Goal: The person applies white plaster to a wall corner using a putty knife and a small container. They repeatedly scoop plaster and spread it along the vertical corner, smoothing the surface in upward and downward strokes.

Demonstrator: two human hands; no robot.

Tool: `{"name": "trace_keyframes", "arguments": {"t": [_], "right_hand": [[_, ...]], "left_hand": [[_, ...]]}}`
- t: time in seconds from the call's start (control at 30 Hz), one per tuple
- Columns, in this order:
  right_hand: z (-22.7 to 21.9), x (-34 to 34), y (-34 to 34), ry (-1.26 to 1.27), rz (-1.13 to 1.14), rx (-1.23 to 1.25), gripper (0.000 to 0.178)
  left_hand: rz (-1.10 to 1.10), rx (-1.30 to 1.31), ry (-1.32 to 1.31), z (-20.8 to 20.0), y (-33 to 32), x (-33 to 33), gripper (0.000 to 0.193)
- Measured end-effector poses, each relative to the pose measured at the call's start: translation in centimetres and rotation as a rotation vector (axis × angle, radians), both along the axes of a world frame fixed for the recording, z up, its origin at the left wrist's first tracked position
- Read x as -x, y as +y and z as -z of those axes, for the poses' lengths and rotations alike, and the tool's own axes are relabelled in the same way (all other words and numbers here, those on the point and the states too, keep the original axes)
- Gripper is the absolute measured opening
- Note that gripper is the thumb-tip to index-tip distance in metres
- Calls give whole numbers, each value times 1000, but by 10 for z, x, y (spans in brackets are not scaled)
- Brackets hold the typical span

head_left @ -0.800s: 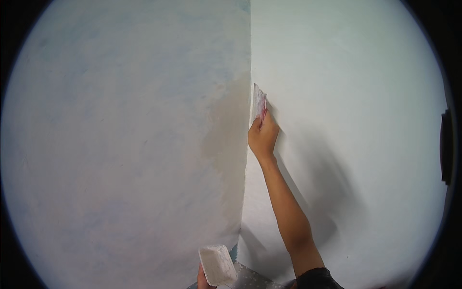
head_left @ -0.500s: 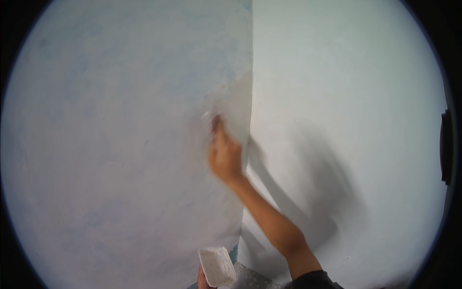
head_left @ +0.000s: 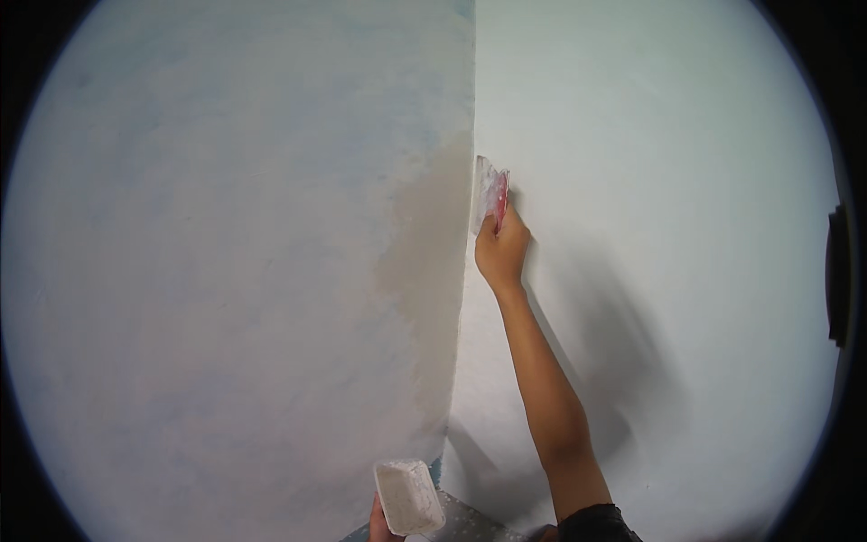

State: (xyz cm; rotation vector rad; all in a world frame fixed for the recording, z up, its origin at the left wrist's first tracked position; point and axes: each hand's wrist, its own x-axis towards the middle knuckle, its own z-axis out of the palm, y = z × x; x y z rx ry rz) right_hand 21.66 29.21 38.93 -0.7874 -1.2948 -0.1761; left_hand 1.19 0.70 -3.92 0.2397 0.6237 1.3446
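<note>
My right hand (head_left: 502, 256) is closed around a putty knife (head_left: 488, 191) with a red handle edge and a wide blade smeared white. The blade stands upright along the right wall, right beside the inside corner; whether its edge touches the wall I cannot tell. Low in the view, my left hand (head_left: 377, 524) grips a white rectangular tub (head_left: 380, 497) by its left side. Whitish residue coats the tub's inside. Only a few fingers of that hand show. Left of the corner, a beige-grey damp-looking patch (head_left: 424, 235) of filler spreads over the wall.
The left wall (head_left: 199, 271) is pale with faint bluish blotches. A smooth white wall (head_left: 704, 163) meets it at a vertical corner and carries my arm's shadow. Below the tub lies speckled grey floor (head_left: 470, 522). A dark object (head_left: 839, 275) sits at the far right rim.
My right hand has moved with the putty knife from the left wall across the corner to the right wall, uncovering the beige patch. The left hand and tub stay nearly in place.
</note>
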Motion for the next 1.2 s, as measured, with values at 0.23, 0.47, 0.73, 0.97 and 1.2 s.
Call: {"name": "trace_keyframes", "arguments": {"t": [0.23, 0.47, 0.73, 0.97, 1.2], "right_hand": [[21, 8, 17, -18, 86, -37, 30], [-43, 32, -14, -31, -229, -98, 29], [-143, 38, -29, -39, -120, 78, 23], [-124, 29, -50, -17, -133, 14, 16], [-132, 36, -19, -42, -103, 43, 25]], "left_hand": [[-2, -35, 60, 10, -17, -20, 41], [-104, -104, -20, -44, -5, -28, 40], [-99, 24, -55, -145, -61, -12, 42], [-122, 12, -22, -136, -66, 1, 46], [-150, 12, -68, -114, -67, -12, 50]]}}
